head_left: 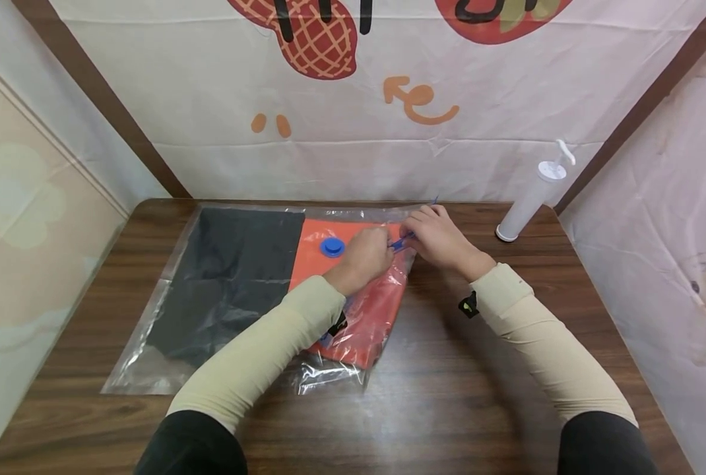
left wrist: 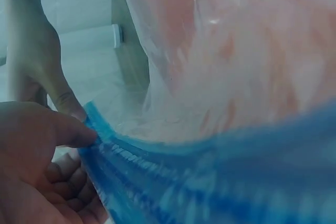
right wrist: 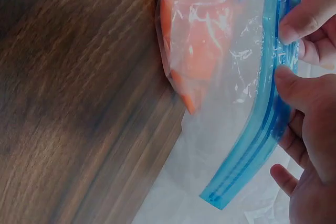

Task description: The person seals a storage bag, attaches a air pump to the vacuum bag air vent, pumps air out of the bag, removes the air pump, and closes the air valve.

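Observation:
A clear plastic storage bag [head_left: 329, 376] with an orange sheet-like item [head_left: 308, 257] under its film lies on the table. Along its edge runs a blue zip seal [right wrist: 252, 129], lifted off the tabletop. My left hand [head_left: 365, 254] pinches this strip between thumb and fingers. Close on its right, my right hand [head_left: 439, 236] pinches the same strip nearer its end, thumb [right wrist: 296, 90] on the near face. A round blue valve [head_left: 332, 247] sits on the orange part. Whatever lies beneath my left forearm is hidden.
Left of the orange part lies a dark grey sheet [head_left: 228, 277] under clear film. A white hand pump [head_left: 528, 201] stands at the back right corner of the wooden table [head_left: 448, 409]. Printed cloth walls [head_left: 353, 165] close off the back and sides.

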Demonstrator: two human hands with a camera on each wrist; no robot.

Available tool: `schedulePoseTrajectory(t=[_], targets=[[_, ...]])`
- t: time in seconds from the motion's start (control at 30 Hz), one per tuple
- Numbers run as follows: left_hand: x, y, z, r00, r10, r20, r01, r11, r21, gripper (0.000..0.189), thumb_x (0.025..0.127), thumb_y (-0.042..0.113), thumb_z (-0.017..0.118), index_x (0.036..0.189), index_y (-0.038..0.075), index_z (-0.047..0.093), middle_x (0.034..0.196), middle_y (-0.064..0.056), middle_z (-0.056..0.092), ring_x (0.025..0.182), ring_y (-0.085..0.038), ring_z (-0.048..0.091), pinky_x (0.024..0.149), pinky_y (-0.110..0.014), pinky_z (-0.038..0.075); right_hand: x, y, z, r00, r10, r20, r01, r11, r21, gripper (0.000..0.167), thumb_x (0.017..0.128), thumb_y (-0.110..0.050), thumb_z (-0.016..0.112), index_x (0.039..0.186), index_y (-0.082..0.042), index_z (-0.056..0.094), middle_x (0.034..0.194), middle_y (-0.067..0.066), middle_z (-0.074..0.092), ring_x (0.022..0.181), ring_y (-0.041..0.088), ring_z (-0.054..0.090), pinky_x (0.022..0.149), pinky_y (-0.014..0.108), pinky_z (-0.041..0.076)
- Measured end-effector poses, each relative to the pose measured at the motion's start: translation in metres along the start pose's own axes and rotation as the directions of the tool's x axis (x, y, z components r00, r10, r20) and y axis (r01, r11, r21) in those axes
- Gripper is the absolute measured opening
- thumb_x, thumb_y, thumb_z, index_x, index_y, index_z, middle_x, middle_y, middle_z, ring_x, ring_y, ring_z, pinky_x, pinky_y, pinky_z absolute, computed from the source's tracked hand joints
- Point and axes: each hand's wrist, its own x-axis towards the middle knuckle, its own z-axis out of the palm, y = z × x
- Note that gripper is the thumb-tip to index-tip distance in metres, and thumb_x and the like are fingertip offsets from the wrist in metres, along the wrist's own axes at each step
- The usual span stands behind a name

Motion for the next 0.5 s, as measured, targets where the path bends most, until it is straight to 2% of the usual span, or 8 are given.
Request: schedulePoseTrajectory(t=[0.27, 0.5], targets=[[0.0008, 0.0022, 0.0014, 0.999, 0.025, -0.020, -0.025, 1.000, 0.003, 0.010, 0.098, 0.016, 0.068, 0.094, 0.007, 0.065, 0.091, -0.007, 0.068, 0.087, -0.025, 0.069, 0.073, -0.039, 0.056, -0.0013, 0.0011, 0.0024, 0.999, -0.031, -0.019, 0.031, 0.999, 0.025, 0.006, 0.093, -0.006, 0.071, 0.096, -0.008, 0.066, 0.098, 0.006, 0.064, 0.107, 0.030, 0.055, 0.101, 0.055, 0.034], [0.0018, -0.0009, 0.0065, 0.995, 0.082, -0.056, -0.080, 0.996, 0.035, 0.007, 0.099, 0.009, 0.063, 0.093, 0.005, 0.064, 0.090, -0.011, 0.068, 0.089, -0.029, 0.070, 0.074, -0.043, 0.056, -0.0010, -0.0012, 0.0083, 0.997, -0.040, -0.064, 0.040, 0.999, -0.002, 0.007, 0.093, -0.003, 0.071, 0.095, -0.008, 0.066, 0.096, 0.007, 0.065, 0.104, 0.030, 0.058, 0.101, 0.055, 0.036]])
